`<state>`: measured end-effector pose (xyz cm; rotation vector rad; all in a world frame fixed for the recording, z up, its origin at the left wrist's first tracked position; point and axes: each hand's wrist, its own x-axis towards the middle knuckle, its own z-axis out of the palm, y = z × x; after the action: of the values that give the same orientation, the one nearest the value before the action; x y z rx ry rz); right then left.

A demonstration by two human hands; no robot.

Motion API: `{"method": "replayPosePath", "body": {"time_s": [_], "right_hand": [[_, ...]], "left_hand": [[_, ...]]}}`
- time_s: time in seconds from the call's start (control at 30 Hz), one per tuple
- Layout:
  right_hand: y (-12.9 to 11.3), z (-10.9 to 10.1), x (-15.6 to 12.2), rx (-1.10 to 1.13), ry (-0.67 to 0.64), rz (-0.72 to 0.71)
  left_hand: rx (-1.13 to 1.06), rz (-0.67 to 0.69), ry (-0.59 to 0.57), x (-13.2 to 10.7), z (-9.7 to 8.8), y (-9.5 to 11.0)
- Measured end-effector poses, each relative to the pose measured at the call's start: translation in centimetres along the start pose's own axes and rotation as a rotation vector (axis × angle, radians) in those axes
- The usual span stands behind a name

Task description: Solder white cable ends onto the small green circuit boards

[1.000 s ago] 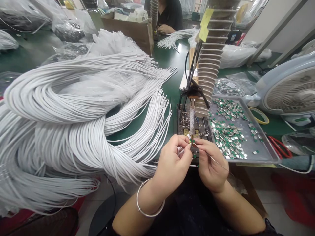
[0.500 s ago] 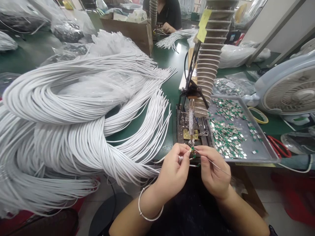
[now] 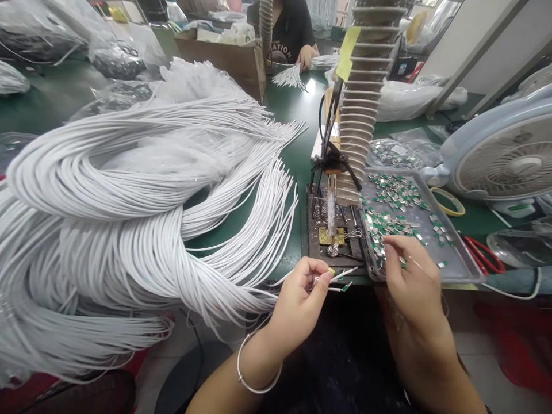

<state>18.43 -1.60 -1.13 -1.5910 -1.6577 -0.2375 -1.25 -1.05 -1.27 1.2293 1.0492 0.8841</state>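
My left hand (image 3: 302, 296) is closed around a few white cables (image 3: 342, 275) at the table's front edge. Small green circuit boards (image 3: 346, 287) show at cable ends beside the fingers. My right hand (image 3: 411, 282) is over the near left part of a grey tray (image 3: 463, 267), thumb and forefinger together. A thin solder wire (image 3: 414, 263) runs across that hand; whether a board is also pinched there, I cannot tell. Loose small green-and-silver boards (image 3: 394, 192) lie in the tray. Between the hands, a soldering iron (image 3: 332, 215) points down in its stand, above a yellow sponge (image 3: 330, 236).
Large bundles of white cable (image 3: 129, 190) cover the left side. A ribbed duct (image 3: 360, 115) hangs behind the iron. At the right stand a fan (image 3: 513, 155), a tape roll (image 3: 448, 201) and red-handled pliers (image 3: 485, 253). Across the table, a person's hand (image 3: 305, 56) touches white cables.
My right hand has moved right, from the iron's tip to the tray, with the solder wire. My left hand has come slightly away from the tip, still holding cables. The person opposite moved a hand.
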Motion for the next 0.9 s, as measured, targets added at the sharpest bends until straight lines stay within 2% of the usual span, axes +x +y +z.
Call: {"method": "replayPosePath", "body": {"time_s": [0.07, 0.17, 0.27, 0.47, 0.63, 0.73, 0.9], "right_hand": [[0.7, 0.2, 0.9, -0.088, -0.141, 0.093], [1.4, 0.7, 1.8, -0.158, -0.345, 0.181], [1.5, 1.1, 2.1, -0.209, -0.414, 0.201], [1.5, 0.7, 2.1, -0.149, -0.298, 0.206], [0.5, -0.1, 1.5, 0.101, -0.203, 0.273], [-0.6, -0.3, 0.8, 0.270, -0.210, 0.271], [-2.1, 0.1, -0.5, 0.401, -0.229, 0.169]], "left_hand": [[-0.059, -0.061, -0.003, 0.2, 0.0, 0.1], [-0.111, -0.060, 0.016, 0.4, 0.0, 0.1], [-0.117, -0.039, 0.015, 0.4, -0.1, -0.1], [-0.127, -0.018, -0.017, 0.4, -0.1, -0.5], [-0.244, -0.027, -0.025, 0.6, 0.2, -0.3], [-0.347, -0.051, -0.027, 0.7, 0.4, -0.3], [-0.391, -0.068, -0.047, 0.8, 0.6, -0.6]]}}
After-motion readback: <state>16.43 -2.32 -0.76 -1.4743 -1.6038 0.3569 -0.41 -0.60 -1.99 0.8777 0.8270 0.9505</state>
